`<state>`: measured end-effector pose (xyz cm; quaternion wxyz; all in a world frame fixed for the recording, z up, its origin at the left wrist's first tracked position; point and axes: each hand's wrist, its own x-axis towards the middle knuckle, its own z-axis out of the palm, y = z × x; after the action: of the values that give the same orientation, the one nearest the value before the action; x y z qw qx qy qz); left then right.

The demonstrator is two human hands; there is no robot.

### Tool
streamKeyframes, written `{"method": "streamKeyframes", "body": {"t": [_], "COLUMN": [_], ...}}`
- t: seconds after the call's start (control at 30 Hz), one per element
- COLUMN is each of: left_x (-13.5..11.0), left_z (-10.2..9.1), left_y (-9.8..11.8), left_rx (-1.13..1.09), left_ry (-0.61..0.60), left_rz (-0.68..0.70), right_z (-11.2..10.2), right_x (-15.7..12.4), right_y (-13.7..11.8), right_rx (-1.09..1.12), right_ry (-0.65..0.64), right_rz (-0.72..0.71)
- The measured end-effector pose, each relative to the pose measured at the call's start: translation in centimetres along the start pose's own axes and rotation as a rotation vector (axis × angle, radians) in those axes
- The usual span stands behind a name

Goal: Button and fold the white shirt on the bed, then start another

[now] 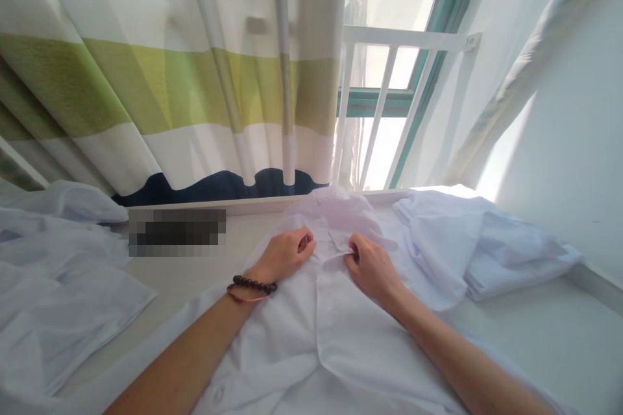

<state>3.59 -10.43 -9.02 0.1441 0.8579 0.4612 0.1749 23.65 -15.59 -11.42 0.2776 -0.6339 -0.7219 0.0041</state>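
A white button-up shirt (355,311) lies spread in front of me, its collar end toward the window and its front placket running down the middle. My left hand (287,253) pinches the fabric on the left of the placket near the collar. Opposite it, my right hand (372,266) grips the placket's other edge, fingers curled around the cloth. The two hands are a short way apart. Dark beads and a thin reddish band circle my left wrist. Whether the buttons there are fastened I cannot tell.
More white cloth is heaped on the left (58,285), and a folded white pile (487,240) lies to the right. A pixelated dark patch sits on the pale surface (253,224). Behind are a striped curtain (195,91), a white railing (403,39) and a window.
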Motion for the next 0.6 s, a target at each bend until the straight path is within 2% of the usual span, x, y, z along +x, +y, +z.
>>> {"method": "streamKeyframes", "body": {"t": [0.1,0.2,0.27,0.37,0.47,0.6], "left_x": [0.2,0.1,-0.6,-2.3,-4.4,-6.1], "left_z": [-0.4,-1.7,-3.1,-5.3,-6.5,-6.9], "left_y": [-0.1,0.0,0.1,0.5,1.3,2.4], "left_rx": [-0.073,-0.149,-0.209,-0.271,-0.183,-0.006], "left_ry": [-0.029,-0.111,-0.218,-0.460,-0.614,-0.642], "left_rz": [-0.006,0.007,0.033,0.064,0.026,-0.062], "right_z": [0.3,0.8,1.1,1.4,1.6,1.8], "right_x": [1.1,2.4,3.3,4.5,5.5,6.6], "right_y": [0.1,0.2,0.3,0.4,0.6,0.7], "right_rx": [-0.010,-0.026,-0.037,-0.051,-0.062,-0.059], "right_ry": [-0.007,-0.007,-0.008,-0.008,-0.014,-0.034], "right_rz": [0.019,0.036,0.049,0.073,0.100,0.120]}}
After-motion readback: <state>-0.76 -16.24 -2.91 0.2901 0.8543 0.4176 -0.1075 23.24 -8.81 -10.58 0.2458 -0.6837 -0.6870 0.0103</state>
